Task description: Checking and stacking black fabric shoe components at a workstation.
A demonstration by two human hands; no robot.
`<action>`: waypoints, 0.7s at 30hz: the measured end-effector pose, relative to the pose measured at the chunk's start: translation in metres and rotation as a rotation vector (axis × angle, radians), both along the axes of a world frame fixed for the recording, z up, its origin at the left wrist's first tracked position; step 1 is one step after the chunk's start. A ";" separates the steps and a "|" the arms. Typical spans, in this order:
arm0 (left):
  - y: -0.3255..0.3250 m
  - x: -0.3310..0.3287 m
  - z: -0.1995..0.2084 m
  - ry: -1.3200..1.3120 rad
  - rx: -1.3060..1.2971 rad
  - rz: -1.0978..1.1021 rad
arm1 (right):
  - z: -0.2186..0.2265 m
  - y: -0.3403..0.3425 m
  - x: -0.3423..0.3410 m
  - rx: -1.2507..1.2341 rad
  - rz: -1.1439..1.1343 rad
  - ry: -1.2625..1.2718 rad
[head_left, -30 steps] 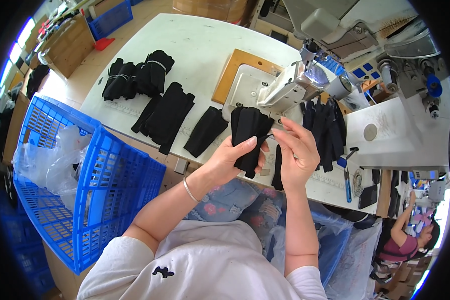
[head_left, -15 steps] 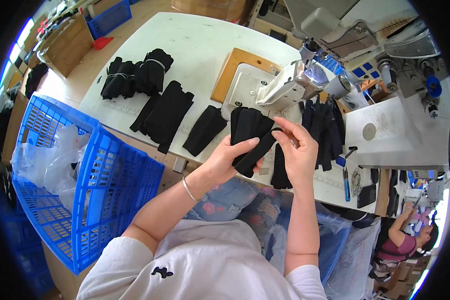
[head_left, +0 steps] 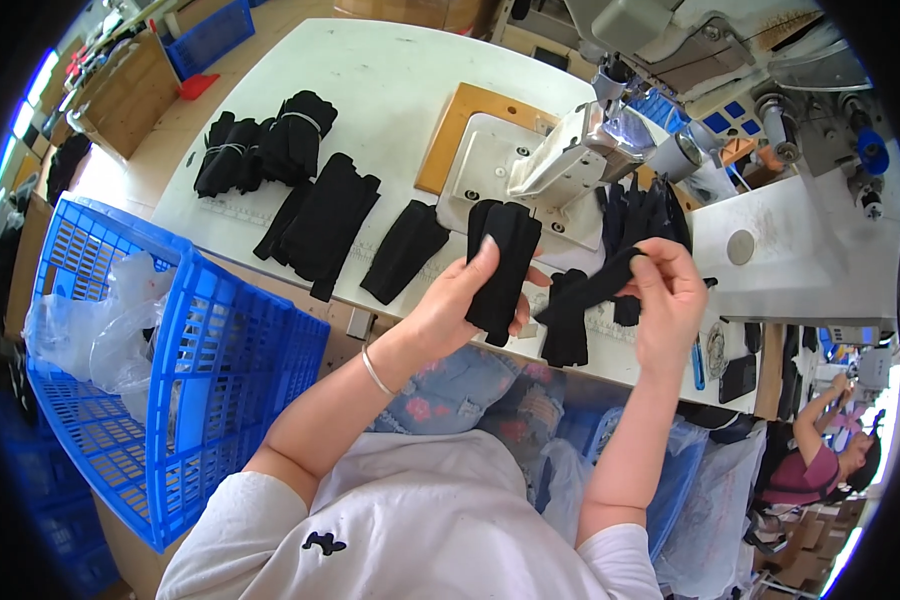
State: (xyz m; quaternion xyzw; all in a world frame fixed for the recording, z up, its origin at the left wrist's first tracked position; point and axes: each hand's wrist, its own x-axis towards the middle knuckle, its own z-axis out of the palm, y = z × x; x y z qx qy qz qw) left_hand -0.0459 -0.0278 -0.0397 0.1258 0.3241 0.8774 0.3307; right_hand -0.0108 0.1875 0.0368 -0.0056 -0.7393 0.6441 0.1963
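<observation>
Left hand point(head_left: 457, 308) gripping black fabric stack point(head_left: 503, 265), right hand point(head_left: 667, 292) apparently pinching black strip point(head_left: 582, 292)

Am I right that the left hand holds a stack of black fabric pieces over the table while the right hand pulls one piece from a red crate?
Not quite. The crate is blue, stands at the person's left, and neither hand touches it. The head view shows the left hand holding the black stack and the right hand pinching one black piece beside that stack, above the table.
</observation>
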 end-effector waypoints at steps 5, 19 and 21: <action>0.001 -0.005 -0.001 -0.140 0.154 -0.007 | -0.018 0.037 -0.003 0.195 0.121 -0.287; 0.005 0.007 -0.010 0.130 -0.134 0.118 | -0.010 -0.063 -0.008 0.750 -0.035 0.299; 0.006 0.010 -0.010 0.173 -0.170 0.149 | -0.013 -0.069 -0.012 0.837 -0.071 0.368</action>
